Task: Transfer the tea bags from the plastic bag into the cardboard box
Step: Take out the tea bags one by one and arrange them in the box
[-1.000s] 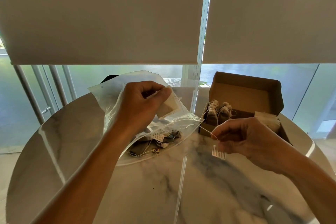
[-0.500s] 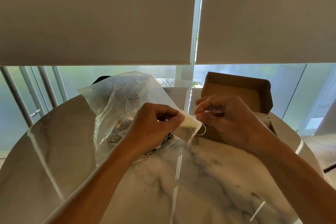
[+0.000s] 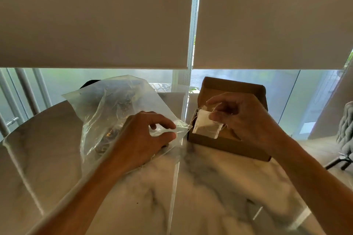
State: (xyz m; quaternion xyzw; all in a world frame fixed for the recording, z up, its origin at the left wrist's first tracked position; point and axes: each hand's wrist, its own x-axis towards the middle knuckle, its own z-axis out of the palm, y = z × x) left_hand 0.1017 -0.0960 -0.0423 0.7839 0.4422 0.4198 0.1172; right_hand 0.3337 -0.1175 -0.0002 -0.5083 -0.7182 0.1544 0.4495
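A clear plastic bag [image 3: 114, 112] lies crumpled on the marble table [image 3: 191, 196], with dark tea bags dimly visible inside. My left hand [image 3: 141, 139] pinches the bag's open edge near its right corner. To the right stands an open brown cardboard box [image 3: 225, 145], its lid up. My right hand [image 3: 244, 120] holds a white tea bag [image 3: 204, 126] by its top, with string looped around it, just above the box's left front part. The inside of the box is mostly hidden by my hand.
Roller blinds [image 3: 95, 15] cover the upper window behind the round table. The table's rim curves off at the left and right. A grey knitted chair [image 3: 345, 131] stands on the floor at the far right.
The tea bag passed from my left hand to my right hand, which carried it right over the box. My left hand dropped back to the plastic bag's opening.
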